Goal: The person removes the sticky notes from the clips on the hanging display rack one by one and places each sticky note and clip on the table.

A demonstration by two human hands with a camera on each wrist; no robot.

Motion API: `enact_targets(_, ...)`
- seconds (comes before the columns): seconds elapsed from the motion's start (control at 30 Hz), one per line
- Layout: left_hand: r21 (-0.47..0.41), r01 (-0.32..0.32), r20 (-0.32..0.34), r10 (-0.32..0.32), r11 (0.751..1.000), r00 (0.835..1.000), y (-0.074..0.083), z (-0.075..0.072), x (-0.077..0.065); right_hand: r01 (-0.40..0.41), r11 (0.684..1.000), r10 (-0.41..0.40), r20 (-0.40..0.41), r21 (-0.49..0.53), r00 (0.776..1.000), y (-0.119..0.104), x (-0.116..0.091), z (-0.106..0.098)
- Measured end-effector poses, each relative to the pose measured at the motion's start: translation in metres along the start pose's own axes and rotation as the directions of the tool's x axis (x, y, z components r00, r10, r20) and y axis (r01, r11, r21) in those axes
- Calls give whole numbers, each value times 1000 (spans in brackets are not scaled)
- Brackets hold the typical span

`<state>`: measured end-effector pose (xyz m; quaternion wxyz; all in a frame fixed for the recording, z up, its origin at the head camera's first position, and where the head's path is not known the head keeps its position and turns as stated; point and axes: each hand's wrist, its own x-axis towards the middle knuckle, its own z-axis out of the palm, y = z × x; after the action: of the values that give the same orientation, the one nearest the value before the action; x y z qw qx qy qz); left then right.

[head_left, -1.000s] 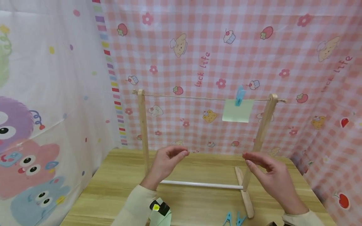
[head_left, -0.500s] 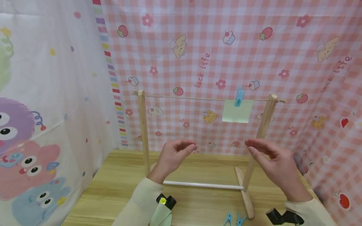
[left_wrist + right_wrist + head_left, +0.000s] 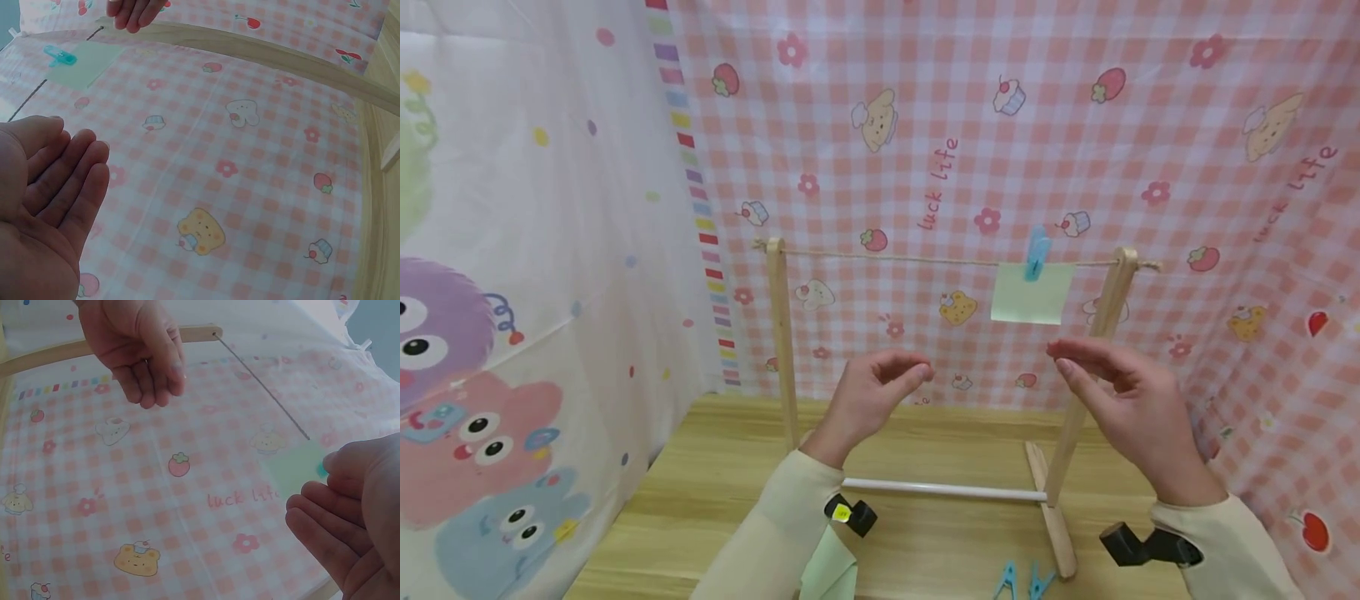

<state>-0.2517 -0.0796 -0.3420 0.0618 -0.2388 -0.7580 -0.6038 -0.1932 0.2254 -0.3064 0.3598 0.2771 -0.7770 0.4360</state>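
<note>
Both hands hover over the table, apart from each other and holding nothing. The left hand point(image 3: 876, 396) is in front of the wooden rack's lower middle, its fingers loosely bent and the thumb apart from them. In the head view the right hand point(image 3: 1131, 408) overlaps the rack's right post point(image 3: 1103, 325), fingers relaxed. Above and left of it, a pale green paper note point(image 3: 1032, 298) hangs from the rope point(image 3: 887, 256), held by a blue clothespin point(image 3: 1037, 257). In the right wrist view the right thumb covers most of that clothespin.
Two blue clothespins point(image 3: 1007, 581) lie near the table's front edge. Pale green papers point(image 3: 829, 571) lie by the left forearm, partly hidden. The rack's white crossbar point(image 3: 940, 490) and wooden foot point(image 3: 1051, 517) stand on the table point(image 3: 700, 483). A checked cloth point(image 3: 850, 167) hangs behind.
Both hands have risen, and the left has also moved right. The note and clothespins stay where they were.
</note>
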Motion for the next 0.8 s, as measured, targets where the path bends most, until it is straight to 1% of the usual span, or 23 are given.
enact_targets(0.13,-1,-9,17,9,1000,1000,6,1,6,2,1000,-2,-21,16,1000,-4,8,0)
enact_targets(0.27,7,-61,32,61,998,998,12,4,10,-2,1000,2,-23,-2,1000,-7,13,0)
enact_targets(0.33,11,-89,36,88,996,995,13,5,11,0,1000,0,-11,-10,1000,-7,16,-1)
enact_targets(0.43,11,-109,40,109,994,993,16,7,13,3,1000,-3,-5,-10,1000,-9,19,-2)
enact_targets(0.53,14,-113,47,112,993,993,18,9,15,-1,1000,1,-7,-30,1000,-11,22,-4)
enact_targets(0.67,14,-103,57,102,995,993,24,10,17,-4,998,3,-13,-63,1000,-11,26,-7)
enact_targets(0.8,9,-102,62,102,995,993,31,10,21,-5,999,3,-27,-51,1000,-13,30,-9)
